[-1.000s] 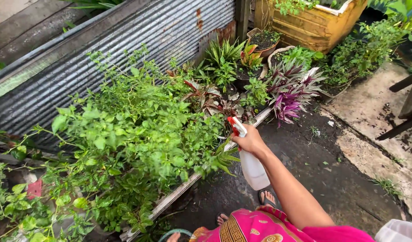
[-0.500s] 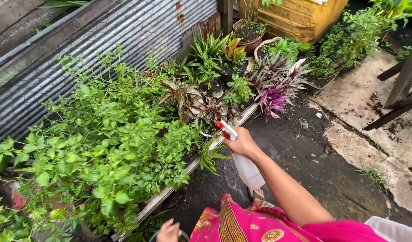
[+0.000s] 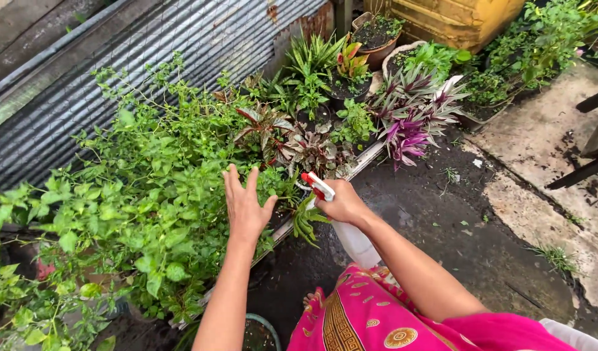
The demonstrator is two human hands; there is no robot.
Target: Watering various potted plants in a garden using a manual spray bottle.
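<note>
Two hands work over the bed — right hand grips a white sprayer w/ red trigger, nozzle aimed at the red-leaved plant. Left hand is open, fingers spread, resting on the green bush, holding nothing. Purple plant sits further right, by the wet ground.

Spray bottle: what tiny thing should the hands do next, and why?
Probably squeeze the trigger. The right hand holds the spray bottle with its red nozzle aimed at the leafy green plants, and the open left hand rests against the leaves there.
</note>
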